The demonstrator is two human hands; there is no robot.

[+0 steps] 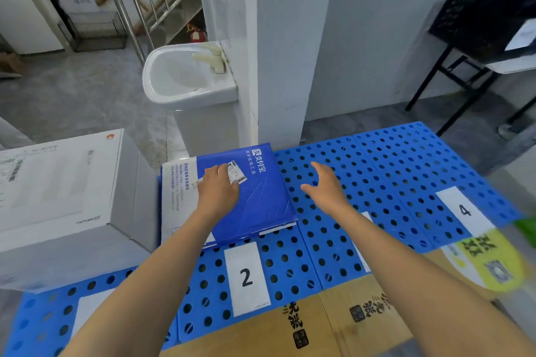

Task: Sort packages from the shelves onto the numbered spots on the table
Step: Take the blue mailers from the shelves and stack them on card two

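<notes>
Right now the left hand (218, 192) rests on the blue package (262, 200), fingers relaxed and lying flat on its top. The package lies on the table (385, 180) just beyond the number 2 card (246, 278). The right hand (327, 187) hovers just beside it, fingers spread wide, holding nothing.

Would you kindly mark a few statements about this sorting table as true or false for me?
1. The left hand rests on the blue package. True.
2. The right hand holds a package. False: it is open and holds nothing.
3. The blue package covers the number 4 label. False: it lies just beyond the number 2 label.
4. A white box stands left of the blue package. True.
</notes>
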